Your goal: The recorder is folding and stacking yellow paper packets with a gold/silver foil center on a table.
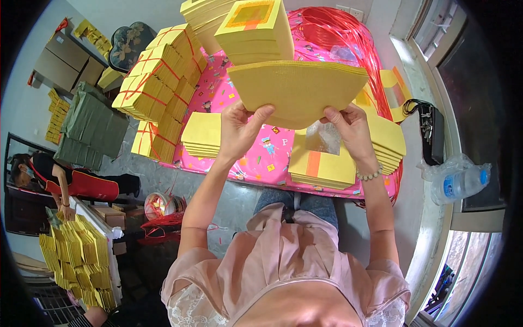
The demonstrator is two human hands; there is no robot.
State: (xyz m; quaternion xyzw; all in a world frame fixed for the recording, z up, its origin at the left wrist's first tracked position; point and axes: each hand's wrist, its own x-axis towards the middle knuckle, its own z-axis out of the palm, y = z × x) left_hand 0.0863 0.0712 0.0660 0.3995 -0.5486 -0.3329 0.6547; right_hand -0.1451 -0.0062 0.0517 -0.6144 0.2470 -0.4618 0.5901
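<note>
A thick sheaf of yellow paper [298, 90] is held up over the table, its top edge bowed slightly. My left hand [239, 129] grips its lower left corner, thumb on the near face. At the lower right, my right hand [350, 129] pinches it the same way. Beneath my right hand lies a yellow paper pile [332, 171] with a silver patch and an orange strip. A low yellow stack [201, 131] sits beside my left wrist, and another stack [388, 136] is right of my right hand. Behind the sheaf rises a tall yellow stack [255, 46].
Yellow bundles tied with red string [163, 73] are piled at the table's left on a pink patterned cloth [261, 147]. Loose red strings [359, 54] hang down the right side. A bagged bottle [463, 182] stands right. Far left, a person [81, 182] bends over yellow bundles [76, 256].
</note>
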